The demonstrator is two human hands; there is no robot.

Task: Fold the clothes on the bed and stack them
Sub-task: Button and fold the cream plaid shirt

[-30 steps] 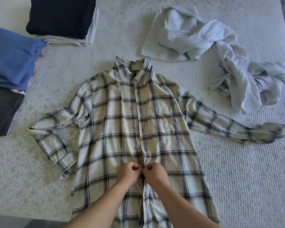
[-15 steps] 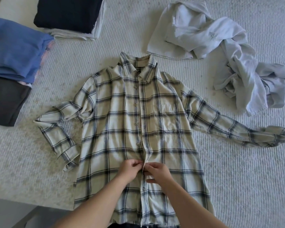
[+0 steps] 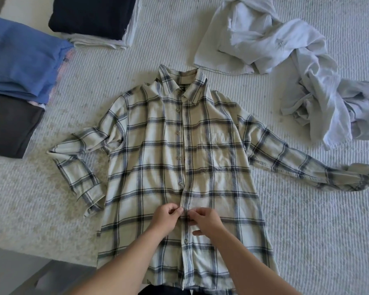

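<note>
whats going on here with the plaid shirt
A person has a plaid button-up shirt spread face up on the bed and is working on its front placket. The left hand and right hand each pinch the fabric at a button low on the shirt. Folded stacks sit at the left; a crumpled pale pile waits at the upper right.
</note>
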